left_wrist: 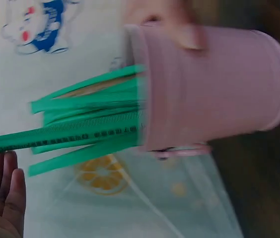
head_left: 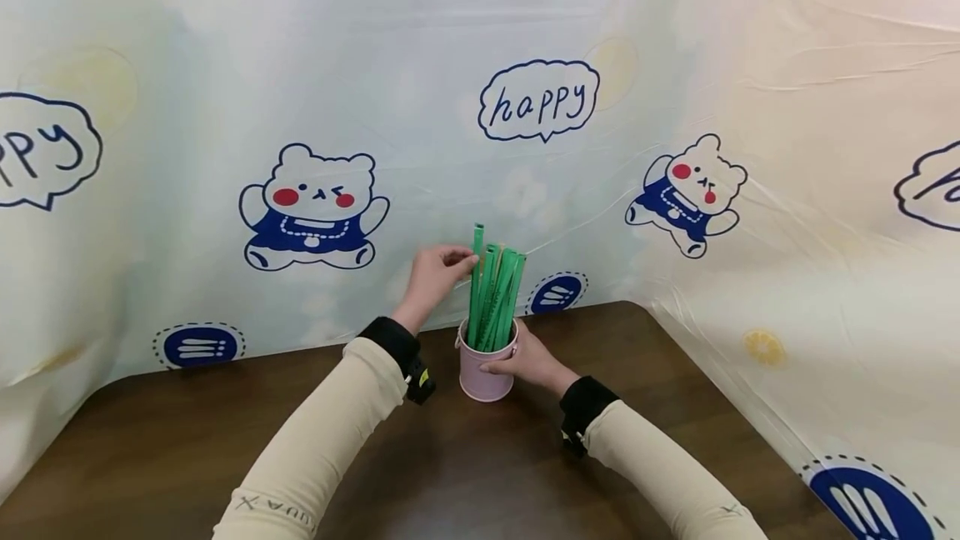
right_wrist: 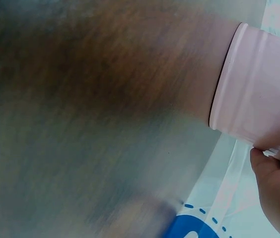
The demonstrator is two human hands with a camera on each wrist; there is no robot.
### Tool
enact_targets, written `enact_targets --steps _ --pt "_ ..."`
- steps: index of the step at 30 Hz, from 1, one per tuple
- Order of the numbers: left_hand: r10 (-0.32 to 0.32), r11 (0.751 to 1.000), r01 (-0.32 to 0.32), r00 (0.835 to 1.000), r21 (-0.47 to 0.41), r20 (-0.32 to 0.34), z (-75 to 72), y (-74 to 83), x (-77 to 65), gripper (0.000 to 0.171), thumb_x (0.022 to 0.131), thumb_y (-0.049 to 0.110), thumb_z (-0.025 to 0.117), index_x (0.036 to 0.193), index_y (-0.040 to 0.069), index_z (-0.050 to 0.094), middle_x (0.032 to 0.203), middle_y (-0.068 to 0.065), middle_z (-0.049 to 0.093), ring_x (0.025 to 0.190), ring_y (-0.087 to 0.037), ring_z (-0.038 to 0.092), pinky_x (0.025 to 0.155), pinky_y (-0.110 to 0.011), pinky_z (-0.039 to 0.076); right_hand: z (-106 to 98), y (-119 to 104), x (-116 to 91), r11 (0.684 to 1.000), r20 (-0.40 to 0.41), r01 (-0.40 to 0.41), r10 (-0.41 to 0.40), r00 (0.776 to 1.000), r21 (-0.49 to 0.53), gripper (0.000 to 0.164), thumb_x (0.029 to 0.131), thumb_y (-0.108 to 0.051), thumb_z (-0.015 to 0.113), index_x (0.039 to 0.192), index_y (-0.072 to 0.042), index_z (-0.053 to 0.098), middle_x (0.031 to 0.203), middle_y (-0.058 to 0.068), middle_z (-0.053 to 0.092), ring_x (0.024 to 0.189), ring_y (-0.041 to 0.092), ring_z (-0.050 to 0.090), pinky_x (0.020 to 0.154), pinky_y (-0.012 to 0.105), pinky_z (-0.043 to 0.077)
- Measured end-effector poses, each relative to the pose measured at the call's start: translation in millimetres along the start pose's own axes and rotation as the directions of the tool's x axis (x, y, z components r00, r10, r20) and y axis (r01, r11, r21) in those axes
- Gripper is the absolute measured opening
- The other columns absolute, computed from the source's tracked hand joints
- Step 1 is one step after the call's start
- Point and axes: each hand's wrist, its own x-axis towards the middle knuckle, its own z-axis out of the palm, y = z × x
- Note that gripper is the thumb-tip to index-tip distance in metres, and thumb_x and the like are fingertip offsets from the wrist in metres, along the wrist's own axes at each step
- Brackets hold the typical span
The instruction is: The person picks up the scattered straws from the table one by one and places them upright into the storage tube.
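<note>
My left hand [head_left: 441,275] pinches the upper end of a long, slim green strip [left_wrist: 63,135], which has black printing and fine lines along one edge. Its top rises above several similar green strips [head_left: 495,298] standing in a small pink metal bucket [head_left: 486,375]; the strip's lower end is hidden inside. My right hand [head_left: 536,361] grips the bucket from the right, thumb across its front. In the right wrist view, part of this hand [right_wrist: 279,193] shows against the bucket's wall [right_wrist: 274,84]. A small handle loop [left_wrist: 184,151] appears on the bucket's side.
The bucket stands toward the back of a dark brown wooden table [head_left: 465,473]. Right behind the table hangs a pale printed curtain [head_left: 435,107] with bears and lettering, which also runs along the right side.
</note>
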Motion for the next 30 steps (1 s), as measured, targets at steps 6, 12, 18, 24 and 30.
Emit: enact_targets --steps 6,12,18,24,30 --pt "0.058 0.994 -0.062 0.997 0.092 0.047 15.3 -10.8 -8.7 0.026 0.1 0.02 0.067 0.118 0.003 0.075 0.115 -0.018 0.076 0.11 -0.032 0.071 0.095 -0.045 0.059 1 -3 3 0.999 -0.016 0.037 -0.036 0.999 0.019 0.08 0.086 -0.011 0.081 0.152 -0.006 0.035 0.142 0.02 0.058 0.128 0.035 0.06 0.111 0.053 0.05" --pt "0.021 0.996 -0.027 0.997 0.088 0.073 29.4 -25.5 -13.1 0.023 0.098 0.016 0.069 0.113 0.001 0.076 0.112 -0.019 0.077 0.108 -0.033 0.071 0.091 -0.044 0.06 4 -3 0 1.0 0.008 0.027 -0.027 1.0 0.005 0.084 0.087 -0.013 0.08 0.155 -0.005 0.03 0.145 0.02 0.055 0.13 0.035 0.058 0.113 0.053 0.048" --pt "-0.035 0.995 0.031 0.998 0.094 0.052 39.1 -37.3 -12.8 0.021 0.098 0.017 0.069 0.111 0.001 0.076 0.105 -0.018 0.077 0.094 -0.03 0.073 0.081 -0.038 0.06 4 -1 2 0.999 -0.004 0.031 -0.031 1.0 0.011 0.082 0.087 -0.012 0.08 0.153 -0.005 0.033 0.143 0.021 0.057 0.129 0.035 0.059 0.112 0.052 0.049" --pt "-0.049 0.993 0.045 0.998 0.107 0.031 41.5 -38.4 -14.6 0.02 0.098 0.014 0.067 0.111 0.001 0.075 0.104 -0.017 0.076 0.093 -0.029 0.072 0.082 -0.04 0.06 3 0 3 1.0 -0.016 0.025 -0.025 1.0 0.018 0.082 0.086 -0.011 0.081 0.153 -0.006 0.033 0.143 0.02 0.057 0.128 0.033 0.06 0.111 0.05 0.049" --pt "-0.047 0.988 0.048 0.999 0.15 -0.013 40.1 -41.9 -20.7 0.014 0.098 0.012 0.068 0.103 0.001 0.075 0.097 -0.017 0.074 0.087 -0.028 0.07 0.078 -0.04 0.058 4 -3 1 0.999 -0.001 0.029 -0.029 1.0 0.014 0.083 0.087 -0.013 0.081 0.153 -0.005 0.033 0.143 0.021 0.057 0.128 0.034 0.059 0.112 0.052 0.049"
